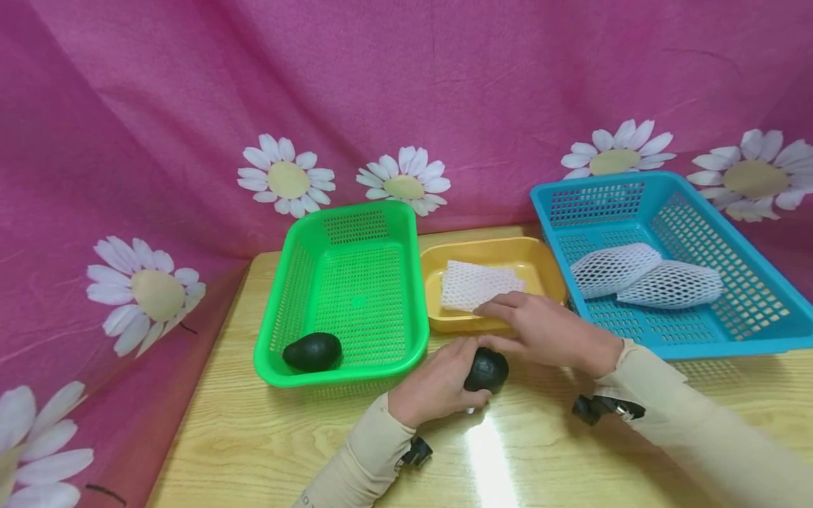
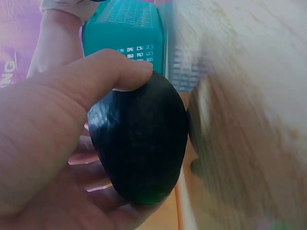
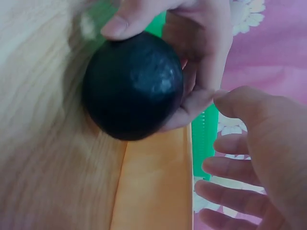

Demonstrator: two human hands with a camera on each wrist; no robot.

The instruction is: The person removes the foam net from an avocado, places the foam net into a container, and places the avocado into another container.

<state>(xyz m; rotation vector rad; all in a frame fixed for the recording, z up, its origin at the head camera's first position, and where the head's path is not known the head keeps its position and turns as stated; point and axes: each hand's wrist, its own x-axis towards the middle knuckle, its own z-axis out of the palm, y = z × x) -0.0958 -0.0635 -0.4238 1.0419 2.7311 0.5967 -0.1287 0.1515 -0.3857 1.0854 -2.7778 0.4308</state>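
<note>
A dark avocado point(image 1: 488, 370) is gripped by my left hand point(image 1: 438, 381) just above the table, in front of the yellow tray. In the left wrist view my thumb lies along the top of the avocado point(image 2: 139, 139) while the fingers curl under its far side. My right hand point(image 1: 549, 328) hovers over the tray's front edge, its fingers loosely extended and its fingertips close to the white foam net sleeves point(image 1: 476, 286). Seen from the right wrist, that hand point(image 3: 268, 143) holds nothing and stands beside the avocado point(image 3: 132, 86).
A green basket point(image 1: 265, 353) on the left holds another avocado point(image 1: 314, 351). The yellow tray point(image 1: 464, 324) stands between it and a blue basket point(image 1: 699, 349), where two items in white foam nets point(image 1: 673, 284) lie. Behind hangs a pink flowered cloth point(image 1: 394, 85).
</note>
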